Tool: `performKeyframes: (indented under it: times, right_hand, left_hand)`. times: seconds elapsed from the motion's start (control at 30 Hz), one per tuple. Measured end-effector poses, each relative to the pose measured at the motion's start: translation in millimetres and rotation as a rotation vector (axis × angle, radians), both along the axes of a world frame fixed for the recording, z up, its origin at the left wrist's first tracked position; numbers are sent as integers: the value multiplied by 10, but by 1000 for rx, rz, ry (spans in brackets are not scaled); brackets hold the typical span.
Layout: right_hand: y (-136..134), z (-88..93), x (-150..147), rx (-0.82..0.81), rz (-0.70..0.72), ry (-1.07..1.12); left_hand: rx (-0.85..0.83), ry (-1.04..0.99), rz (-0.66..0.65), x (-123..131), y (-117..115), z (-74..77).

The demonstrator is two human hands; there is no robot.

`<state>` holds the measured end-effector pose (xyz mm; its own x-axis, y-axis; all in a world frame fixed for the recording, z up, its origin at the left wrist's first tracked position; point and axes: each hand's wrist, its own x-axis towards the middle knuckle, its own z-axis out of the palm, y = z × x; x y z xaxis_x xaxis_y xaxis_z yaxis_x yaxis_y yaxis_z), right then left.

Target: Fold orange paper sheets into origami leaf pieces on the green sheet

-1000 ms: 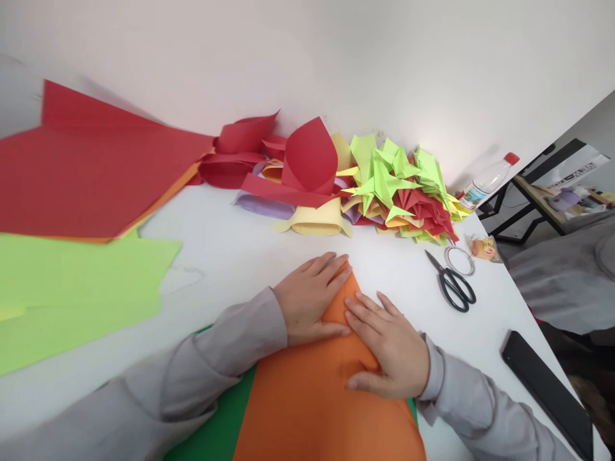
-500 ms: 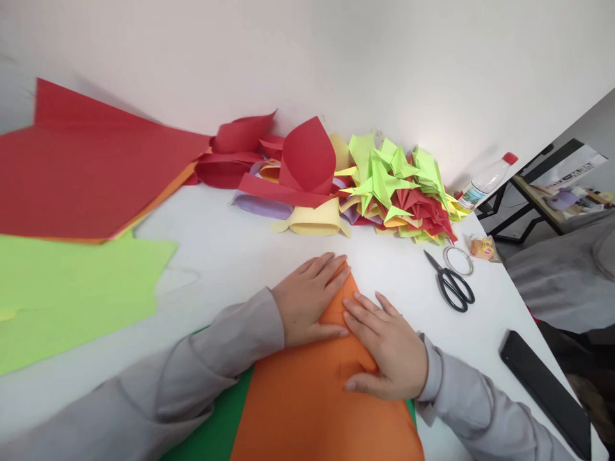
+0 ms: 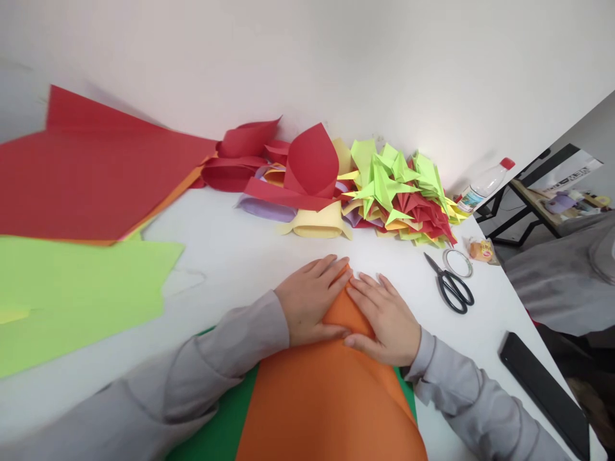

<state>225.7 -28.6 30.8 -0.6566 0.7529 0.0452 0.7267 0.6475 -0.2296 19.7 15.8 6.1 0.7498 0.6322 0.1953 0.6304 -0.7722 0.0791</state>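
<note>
Orange sheet (image 3: 327,403) lies beneath the left grip (image 3: 307,307) and right grip (image 3: 390,320), both unclenched, laid flat near its far tip; under it, a green sheet (image 3: 228,419) rests on the tabletop (image 3: 230,256); scissors (image 3: 448,279) lie rightward; stars (image 3: 382,186), beyond.

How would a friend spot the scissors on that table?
Start with the white table and find the person's right hand on the orange paper. To the right of that hand, slightly farther off, lie the scissors, blades pointing away and leftward. Two looped black handles set them apart from the single pale ring beside them and the flat black slab nearer the person.
</note>
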Motion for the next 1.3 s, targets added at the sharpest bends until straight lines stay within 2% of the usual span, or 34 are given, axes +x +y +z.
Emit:
performKeyframes:
  times: [0.7, 1.03, 1.3]
  right_hand:
    - [-39, -62, 23, 20, 27, 1]
    - [-39, -66, 20, 8, 24, -7]
    - [-110, -54, 60, 22, 16, 9]
  left_hand:
    - [46, -69, -7, -25, 4, -87]
    - [18, -13, -4, -8, 7, 7]
    - [21, -32, -9, -12, 3, -17]
